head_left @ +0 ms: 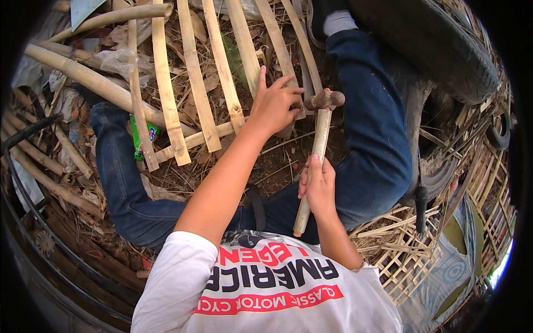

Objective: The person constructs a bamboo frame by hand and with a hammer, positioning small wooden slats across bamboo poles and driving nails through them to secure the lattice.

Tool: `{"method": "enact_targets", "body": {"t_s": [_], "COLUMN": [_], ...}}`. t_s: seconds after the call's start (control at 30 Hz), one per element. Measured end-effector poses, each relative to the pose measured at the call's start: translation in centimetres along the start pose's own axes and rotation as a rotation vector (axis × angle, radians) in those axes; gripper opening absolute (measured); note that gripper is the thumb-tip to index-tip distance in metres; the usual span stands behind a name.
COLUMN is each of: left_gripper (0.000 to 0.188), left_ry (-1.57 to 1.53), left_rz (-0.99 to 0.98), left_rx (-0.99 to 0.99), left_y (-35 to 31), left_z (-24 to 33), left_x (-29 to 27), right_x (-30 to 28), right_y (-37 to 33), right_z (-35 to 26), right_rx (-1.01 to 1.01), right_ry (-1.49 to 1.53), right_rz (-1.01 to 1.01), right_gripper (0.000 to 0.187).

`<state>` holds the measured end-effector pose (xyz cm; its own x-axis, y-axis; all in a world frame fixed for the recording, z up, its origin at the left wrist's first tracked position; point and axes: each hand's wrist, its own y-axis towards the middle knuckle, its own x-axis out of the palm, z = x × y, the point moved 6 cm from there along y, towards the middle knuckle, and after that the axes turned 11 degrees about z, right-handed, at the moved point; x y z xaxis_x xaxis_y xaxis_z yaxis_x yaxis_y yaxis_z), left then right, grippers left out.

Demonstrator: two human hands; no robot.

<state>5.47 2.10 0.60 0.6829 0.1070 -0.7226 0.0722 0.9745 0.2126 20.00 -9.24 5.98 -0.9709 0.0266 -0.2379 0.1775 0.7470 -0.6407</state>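
Note:
In my right hand (318,186) is a hammer (313,161) with a pale wooden handle and a rusty head, its fingers wrapped round the handle below the middle. The hammer's head (325,100) is raised at the far end, close beside my left fingertips. My left hand (275,102) lies over the bamboo slats, little finger stretched out, thumb and forefinger closed at the lower end of a bamboo slat (276,41). Whether a nail is between those fingers is hidden. Several other flat slats (194,83) fan out to the left, crossing a bamboo crosspiece (195,139).
Round bamboo poles (91,77) lie at the left, near a green wrapper (137,139). A dark tyre (444,50) stands at the upper right. Woven bamboo lattice (405,258) is at the lower right. My jeans-clad legs (372,111) frame the litter-strewn ground.

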Motion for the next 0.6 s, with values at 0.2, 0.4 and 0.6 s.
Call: {"method": "enact_targets", "body": {"t_s": [0.2,0.4,0.6], "left_gripper": [0.003,0.004,0.005], "left_ry": [-0.013,-0.02,0.0], "left_rz": [0.006,0.006,0.021], "left_rx": [-0.011,-0.015,0.009], "left_y": [0.0,-0.1,0.2], "left_z": [0.1,0.3,0.6], "left_x": [0.0,-0.2,0.0], "right_x": [-0.7,1.5,2.2], "right_y": [-1.9,-2.3,-1.4], "right_z": [-1.7,0.8,3.2], "right_rx": [-0.16,0.036,0.242], "right_ry": [0.312,0.449,0.357], "right_rz": [0.002,-0.106,0.045], "right_gripper": [0.029,0.021,0.036]}}
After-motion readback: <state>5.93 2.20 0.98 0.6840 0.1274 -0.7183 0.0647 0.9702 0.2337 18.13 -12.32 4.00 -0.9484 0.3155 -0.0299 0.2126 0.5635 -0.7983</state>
